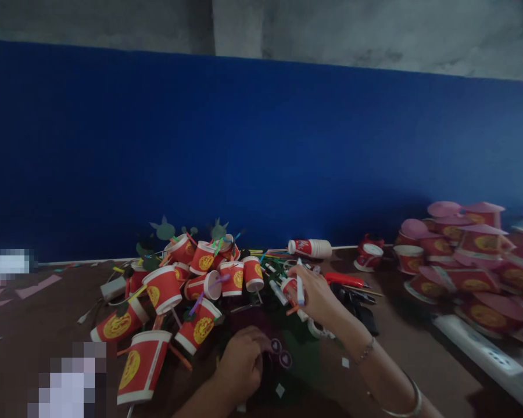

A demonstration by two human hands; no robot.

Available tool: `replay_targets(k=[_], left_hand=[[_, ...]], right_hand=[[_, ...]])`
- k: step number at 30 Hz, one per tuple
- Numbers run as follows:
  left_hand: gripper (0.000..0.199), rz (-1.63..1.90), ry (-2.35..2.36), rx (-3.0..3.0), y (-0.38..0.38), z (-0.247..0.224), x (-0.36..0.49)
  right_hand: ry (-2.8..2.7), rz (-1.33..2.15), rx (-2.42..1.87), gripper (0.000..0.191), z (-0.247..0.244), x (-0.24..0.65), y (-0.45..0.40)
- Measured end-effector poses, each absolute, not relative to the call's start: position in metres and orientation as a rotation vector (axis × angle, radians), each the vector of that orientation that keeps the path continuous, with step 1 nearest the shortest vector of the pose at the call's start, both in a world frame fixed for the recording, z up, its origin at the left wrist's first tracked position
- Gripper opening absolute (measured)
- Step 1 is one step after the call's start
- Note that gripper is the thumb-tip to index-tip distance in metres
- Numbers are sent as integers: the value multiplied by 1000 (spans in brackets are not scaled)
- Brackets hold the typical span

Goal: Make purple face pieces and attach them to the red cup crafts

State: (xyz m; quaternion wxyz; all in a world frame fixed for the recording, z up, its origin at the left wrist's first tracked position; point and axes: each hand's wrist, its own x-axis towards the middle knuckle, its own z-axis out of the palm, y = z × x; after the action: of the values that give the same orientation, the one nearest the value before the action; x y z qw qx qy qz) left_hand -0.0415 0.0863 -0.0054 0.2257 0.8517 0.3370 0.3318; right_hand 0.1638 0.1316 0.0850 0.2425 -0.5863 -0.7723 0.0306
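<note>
A blue panel (261, 151) stands before a grey wall (331, 35); a white power strip (475, 341) lies at right.

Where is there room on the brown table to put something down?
Try the brown table between the right forearm and the long white strip, or between the pink paper and the white plug. Heaped red cups crowd the middle left; pink-topped cups crowd the far right.

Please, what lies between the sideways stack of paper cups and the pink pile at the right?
The head view shows a red and white cup there, with a dark red item behind it.
</note>
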Motion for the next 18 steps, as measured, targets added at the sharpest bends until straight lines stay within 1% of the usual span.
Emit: replay_targets(k=[4,8,12,14,16,18], left_hand=[[38,937,919,2381,85,-7,-40],[37,934,940,2362,87,-6,-40],[36,938,933,2352,86,-8,-40],[36,938,920,2356,85,-9,-40],[37,933,909,2365,83,-10,-39],[36,941,908,2392,82,-10,-39]], right_hand=[[-1898,221,-2030,29,73,168,139],[-1864,220,-2105,28,68,172,140],[-1840,220,-2009,33,78,169,139],[-1888,217,-1829,36,82,162,136],[-1985,125,-1616,37,81,153,134],[-2088,6,-1470,46,77,143,133]])
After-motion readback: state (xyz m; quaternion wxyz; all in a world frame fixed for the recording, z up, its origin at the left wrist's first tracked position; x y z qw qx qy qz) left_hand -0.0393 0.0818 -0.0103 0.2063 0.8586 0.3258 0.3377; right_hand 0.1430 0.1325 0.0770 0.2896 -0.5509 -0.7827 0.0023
